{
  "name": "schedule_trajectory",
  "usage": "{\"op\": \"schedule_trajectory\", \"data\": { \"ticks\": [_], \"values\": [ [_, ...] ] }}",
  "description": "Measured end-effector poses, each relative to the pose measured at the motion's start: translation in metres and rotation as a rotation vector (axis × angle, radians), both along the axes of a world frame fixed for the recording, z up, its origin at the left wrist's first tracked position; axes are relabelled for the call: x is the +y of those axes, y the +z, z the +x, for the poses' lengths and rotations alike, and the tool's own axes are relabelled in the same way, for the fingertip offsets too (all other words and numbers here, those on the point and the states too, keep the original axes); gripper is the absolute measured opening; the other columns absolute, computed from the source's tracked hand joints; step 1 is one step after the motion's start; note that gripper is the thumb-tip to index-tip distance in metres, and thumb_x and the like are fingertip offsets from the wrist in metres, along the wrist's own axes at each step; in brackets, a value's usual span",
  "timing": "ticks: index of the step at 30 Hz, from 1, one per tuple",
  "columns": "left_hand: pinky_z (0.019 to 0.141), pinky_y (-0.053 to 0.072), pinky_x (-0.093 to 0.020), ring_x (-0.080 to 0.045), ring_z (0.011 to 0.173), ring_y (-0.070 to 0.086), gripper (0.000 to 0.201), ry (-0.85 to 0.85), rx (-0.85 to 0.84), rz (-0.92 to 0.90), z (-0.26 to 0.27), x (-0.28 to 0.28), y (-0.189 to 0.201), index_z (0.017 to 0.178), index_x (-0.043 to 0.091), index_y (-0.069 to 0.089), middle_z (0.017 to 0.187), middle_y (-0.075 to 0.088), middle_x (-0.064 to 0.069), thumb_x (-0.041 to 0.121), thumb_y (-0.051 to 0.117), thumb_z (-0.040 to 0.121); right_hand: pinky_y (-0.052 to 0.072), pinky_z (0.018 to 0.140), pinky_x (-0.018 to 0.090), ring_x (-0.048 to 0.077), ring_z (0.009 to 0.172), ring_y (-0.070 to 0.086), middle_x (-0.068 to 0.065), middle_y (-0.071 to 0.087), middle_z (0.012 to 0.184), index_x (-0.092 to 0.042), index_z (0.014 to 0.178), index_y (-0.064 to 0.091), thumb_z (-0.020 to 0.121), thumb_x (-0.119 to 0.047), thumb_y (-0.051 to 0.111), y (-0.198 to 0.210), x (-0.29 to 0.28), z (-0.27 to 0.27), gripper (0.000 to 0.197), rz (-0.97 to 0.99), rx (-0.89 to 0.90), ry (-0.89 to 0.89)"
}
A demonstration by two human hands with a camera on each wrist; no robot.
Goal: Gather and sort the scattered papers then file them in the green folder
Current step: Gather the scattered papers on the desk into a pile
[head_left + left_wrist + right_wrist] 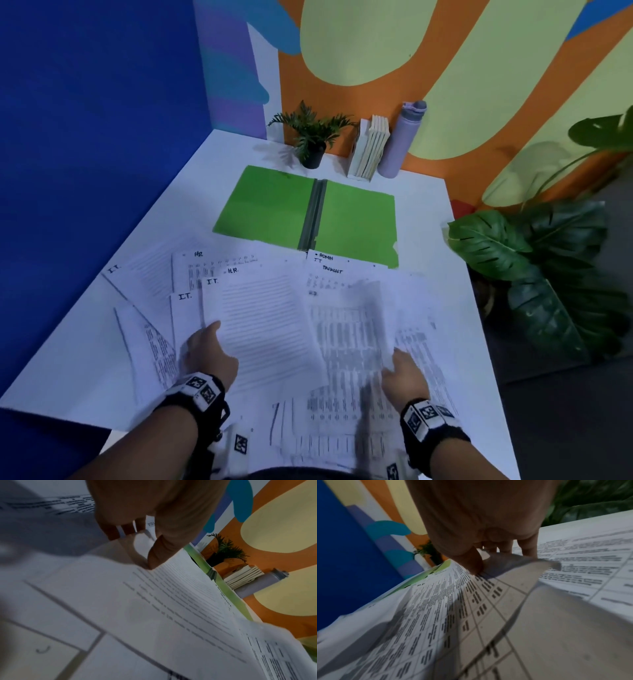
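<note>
White printed papers [150, 284] lie scattered and overlapping across the near half of the table, several marked "I.T.", "H.R." or "ADMIN". The green folder [270, 205] lies open and flat beyond them. My left hand [209, 353] pinches the left edge of a lined sheet marked "I.T." [267, 325], thumb on top [154, 555] and fingers under it. My right hand [404, 373] pinches the curled edge of a table-printed sheet [349, 335], thumb above [471, 563] and fingers beneath. That sheet [453, 601] is lifted and blurred.
A small potted plant [313, 137], a row of books [371, 147] and a lilac bottle [402, 140] stand along the back wall. A large leafy plant [534, 260] stands off the table's right edge. A blue wall [85, 171] borders the left side.
</note>
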State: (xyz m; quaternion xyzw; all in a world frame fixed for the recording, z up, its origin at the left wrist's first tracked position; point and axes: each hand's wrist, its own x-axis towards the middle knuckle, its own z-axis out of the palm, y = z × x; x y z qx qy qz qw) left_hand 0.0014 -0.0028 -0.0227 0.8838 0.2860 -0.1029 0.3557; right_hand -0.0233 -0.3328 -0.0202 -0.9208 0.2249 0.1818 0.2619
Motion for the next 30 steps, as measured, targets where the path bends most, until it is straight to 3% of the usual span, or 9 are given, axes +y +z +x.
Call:
{"op": "schedule_trajectory", "data": {
  "ticks": [4,8,14,17,19,21,25,28,30],
  "values": [
    [0.101,0.043,-0.037,-0.035,0.129,0.045,0.064,-0.047,0.047,-0.045,0.0,0.003,-0.002,0.14,0.015,0.044,0.144,0.04,-0.019,0.002,0.06,0.08,0.036,0.108,0.032,0.026,0.131,0.046,0.01,0.048,0.143,-0.008,0.137,0.045,0.094,-0.018,0.047,0.006,0.01,0.004,0.044,0.018,-0.017,0.073],
    [0.104,0.043,-0.04,-0.036,0.123,0.051,0.051,0.038,-0.206,-0.065,-0.006,0.011,0.004,0.13,0.009,0.055,0.136,0.05,-0.021,-0.008,0.055,0.081,0.044,0.099,0.038,0.037,0.119,0.052,0.021,0.055,0.127,0.003,0.116,0.06,0.088,-0.012,0.054,0.007,-0.01,0.02,0.032,-0.069,-0.087,-0.084],
    [0.11,0.036,-0.039,-0.022,0.127,0.047,0.085,0.195,-0.482,-0.249,-0.005,0.022,0.032,0.147,0.039,0.018,0.143,0.045,-0.003,-0.014,0.044,0.086,0.042,0.103,0.041,0.033,0.126,0.04,0.007,0.032,0.147,-0.019,0.133,0.052,0.089,-0.029,0.054,0.002,-0.04,0.016,0.045,-0.215,0.077,-0.134],
    [0.109,0.035,-0.038,-0.03,0.128,0.047,0.055,0.164,-0.584,-0.102,-0.001,0.025,0.045,0.14,0.014,0.04,0.139,0.048,-0.015,-0.009,0.044,0.09,0.038,0.102,0.041,0.03,0.123,0.041,0.007,0.04,0.139,-0.024,0.13,0.054,0.089,-0.029,0.052,0.002,-0.036,0.014,0.042,-0.281,0.072,-0.129],
    [0.1,0.037,-0.031,-0.033,0.116,0.051,0.036,0.18,-0.661,-0.038,0.002,0.025,0.061,0.126,0.002,0.053,0.124,0.053,-0.022,-0.005,0.046,0.091,0.04,0.098,0.04,0.031,0.116,0.047,0.01,0.048,0.132,-0.022,0.126,0.058,0.087,-0.024,0.053,0.009,-0.031,0.016,0.04,-0.287,-0.005,-0.122],
    [0.088,0.035,-0.015,-0.022,0.1,0.05,0.025,0.189,-0.747,-0.059,0.007,0.024,0.075,0.113,-0.003,0.059,0.112,0.054,-0.023,-0.005,0.046,0.091,0.046,0.089,0.035,0.029,0.098,0.055,0.013,0.052,0.123,-0.012,0.124,0.061,0.084,-0.016,0.054,0.023,-0.025,0.02,0.04,-0.144,-0.126,-0.119],
    [0.079,0.04,-0.002,-0.025,0.102,0.055,0.023,0.294,-0.893,-0.268,0.019,0.019,0.087,0.099,0.011,0.059,0.104,0.058,-0.013,-0.003,0.044,0.088,0.039,0.073,0.029,0.021,0.084,0.05,0.01,0.058,0.112,-0.007,0.106,0.065,0.08,-0.009,0.054,0.069,-0.013,0.025,0.029,-0.073,-0.335,-0.038],
    [0.092,0.049,-0.028,-0.034,0.106,0.059,0.017,0.292,-0.773,-0.259,0.021,0.002,0.089,0.106,0.013,0.058,0.112,0.063,-0.019,0.009,0.054,0.09,0.037,0.063,0.029,0.031,0.078,0.058,0.008,0.061,0.098,-0.011,0.091,0.066,0.079,-0.012,0.056,0.105,0.002,0.022,0.015,-0.198,-0.513,0.04],
    [0.094,0.045,-0.035,-0.033,0.111,0.058,0.025,0.241,-0.555,-0.258,0.024,-0.014,0.088,0.116,0.006,0.057,0.12,0.062,-0.018,0.012,0.053,0.092,0.035,0.058,0.029,0.035,0.073,0.059,0.007,0.06,0.095,-0.013,0.087,0.064,0.08,-0.013,0.058,0.128,0.012,0.02,0.01,-0.275,-0.635,0.051]
  ]
}}
